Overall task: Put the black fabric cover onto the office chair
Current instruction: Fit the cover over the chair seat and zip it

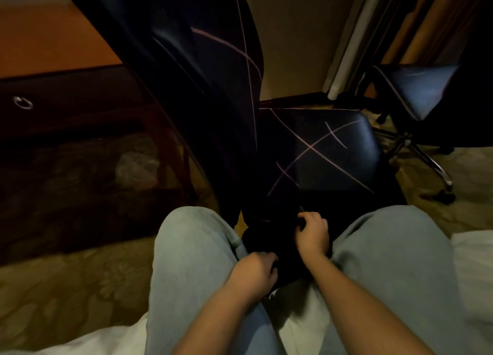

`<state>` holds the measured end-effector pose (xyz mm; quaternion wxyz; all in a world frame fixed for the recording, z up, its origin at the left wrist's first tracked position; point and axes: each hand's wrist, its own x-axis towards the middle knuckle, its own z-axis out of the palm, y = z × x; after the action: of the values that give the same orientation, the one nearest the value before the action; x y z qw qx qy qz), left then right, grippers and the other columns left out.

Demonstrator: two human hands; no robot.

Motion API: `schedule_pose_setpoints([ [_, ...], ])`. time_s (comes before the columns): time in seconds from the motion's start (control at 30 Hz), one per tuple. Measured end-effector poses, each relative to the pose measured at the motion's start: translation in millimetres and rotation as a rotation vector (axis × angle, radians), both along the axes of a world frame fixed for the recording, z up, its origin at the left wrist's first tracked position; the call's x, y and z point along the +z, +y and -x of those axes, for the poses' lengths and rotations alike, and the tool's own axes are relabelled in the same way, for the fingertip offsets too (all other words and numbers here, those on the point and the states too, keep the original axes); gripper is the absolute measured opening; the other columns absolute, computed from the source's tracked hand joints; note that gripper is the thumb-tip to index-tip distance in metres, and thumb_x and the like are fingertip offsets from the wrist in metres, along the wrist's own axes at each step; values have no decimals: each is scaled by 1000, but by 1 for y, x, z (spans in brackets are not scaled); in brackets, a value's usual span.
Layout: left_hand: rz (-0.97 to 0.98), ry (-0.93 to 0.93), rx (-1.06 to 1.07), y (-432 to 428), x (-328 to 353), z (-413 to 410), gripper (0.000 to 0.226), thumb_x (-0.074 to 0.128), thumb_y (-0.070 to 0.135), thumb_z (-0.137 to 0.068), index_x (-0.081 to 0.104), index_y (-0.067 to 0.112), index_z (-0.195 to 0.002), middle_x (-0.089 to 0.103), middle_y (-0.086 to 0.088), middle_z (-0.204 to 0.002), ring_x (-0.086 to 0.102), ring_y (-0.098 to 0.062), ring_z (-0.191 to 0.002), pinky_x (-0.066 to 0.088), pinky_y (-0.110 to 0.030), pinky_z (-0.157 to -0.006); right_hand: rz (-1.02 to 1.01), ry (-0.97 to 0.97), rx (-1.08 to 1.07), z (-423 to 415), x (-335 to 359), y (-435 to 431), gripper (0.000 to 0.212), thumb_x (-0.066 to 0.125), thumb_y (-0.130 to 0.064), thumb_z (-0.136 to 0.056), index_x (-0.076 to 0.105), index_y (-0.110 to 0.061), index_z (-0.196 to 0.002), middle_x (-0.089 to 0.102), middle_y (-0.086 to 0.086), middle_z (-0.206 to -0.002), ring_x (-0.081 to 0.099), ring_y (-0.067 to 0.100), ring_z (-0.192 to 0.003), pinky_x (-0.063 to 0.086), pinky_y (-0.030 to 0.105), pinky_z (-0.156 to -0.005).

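2 hands between knees (192, 237), left hand (253, 273) and right hand (313, 233) fingers curled on black fabric cover (266, 241), office chair (328, 151) close ahead

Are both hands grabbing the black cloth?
Yes, the left hand and the right hand each grip the black cloth in curled fingers.

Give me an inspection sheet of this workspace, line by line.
Surface: patterned carpet; white bedding at the near edge.
Job's things: office chair seat uncovered; black fabric cover bunched between the knees.
Clutter: pale crumpled thing under the desk, unclear.
Grippers: left hand and right hand both grip the cover.
Cables: nothing seen.
Surroundings: desk left, second chair right; dim light.
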<state>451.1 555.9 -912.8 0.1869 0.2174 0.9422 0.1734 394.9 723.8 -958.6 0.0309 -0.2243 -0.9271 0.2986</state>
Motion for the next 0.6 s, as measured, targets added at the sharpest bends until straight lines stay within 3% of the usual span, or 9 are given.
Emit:
schedule_pose_setpoints([
  [0.13, 22, -10, 29, -6, 4, 0, 33, 44, 26, -96, 54, 11, -124, 60, -14, -115, 57, -29, -103, 48, -41, -84, -63, -46, 236, 11, -6, -15, 29, 55, -14, -92, 63, -21, -119, 56, 2, -118, 52, 15, -99, 38, 20, -77],
  [0.27, 31, -8, 36, -9, 1, 1, 33, 44, 27, -96, 54, 12, -125, 60, -13, -115, 56, -29, -105, 48, -41, -84, -135, -72, 389, 12, 0, -13, 35, 60, -16, -88, 64, -22, -122, 57, -2, -122, 48, 19, -113, 48, 30, -77],
  [0.47, 12, 5, 7, -4, -6, 4, 35, 44, 28, -97, 53, 13, -127, 60, -12, -118, 56, -29, -107, 47, -41, -86, -94, 35, 223, 1, 1, 7, 31, 58, -4, -86, 66, -15, -113, 61, 2, -115, 50, 22, -107, 47, 34, -77],
  [0.6, -37, -4, 0, -4, -7, 5, 35, 44, 28, -98, 53, 14, -129, 60, -12, -118, 56, -29, -106, 46, -39, -85, -74, 44, 22, -4, 5, 27, 24, 62, -9, -84, 67, -17, -106, 61, 4, -111, 50, 25, -107, 47, 34, -78],
])
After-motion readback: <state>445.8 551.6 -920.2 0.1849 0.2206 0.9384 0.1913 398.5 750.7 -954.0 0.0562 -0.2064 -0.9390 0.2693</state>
